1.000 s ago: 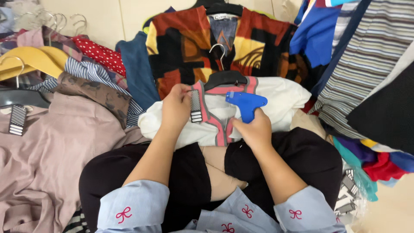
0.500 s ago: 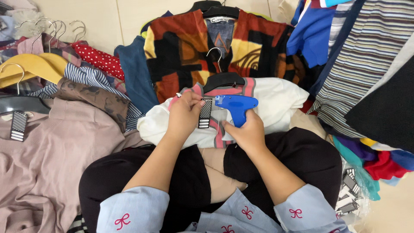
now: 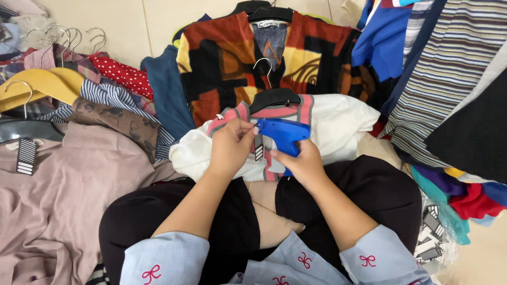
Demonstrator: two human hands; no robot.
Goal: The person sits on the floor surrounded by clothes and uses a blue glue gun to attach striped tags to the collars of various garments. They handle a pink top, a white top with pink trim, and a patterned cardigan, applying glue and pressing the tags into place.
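Observation:
A white garment (image 3: 338, 124) with pink and grey trim lies on a black hanger (image 3: 274, 97) across my lap. My right hand (image 3: 298, 161) grips a blue tagging gun (image 3: 282, 134), its tip pointing left at the collar trim. My left hand (image 3: 229, 145) pinches the pink trim right at the gun's tip, and a striped black-and-white tag (image 3: 258, 147) hangs between the two hands.
Clothes surround me: a mauve sweater (image 3: 58, 195) with a striped tag at left, hangered garments (image 3: 47, 87) behind it, a red, yellow and black patterned top (image 3: 237, 58) ahead, striped and blue garments (image 3: 449, 68) at right. A bag of striped tags (image 3: 433, 232) lies at lower right.
My right hand has swung the blue gun left until its tip meets the trim held by my left hand. The striped tag now hangs between both hands.

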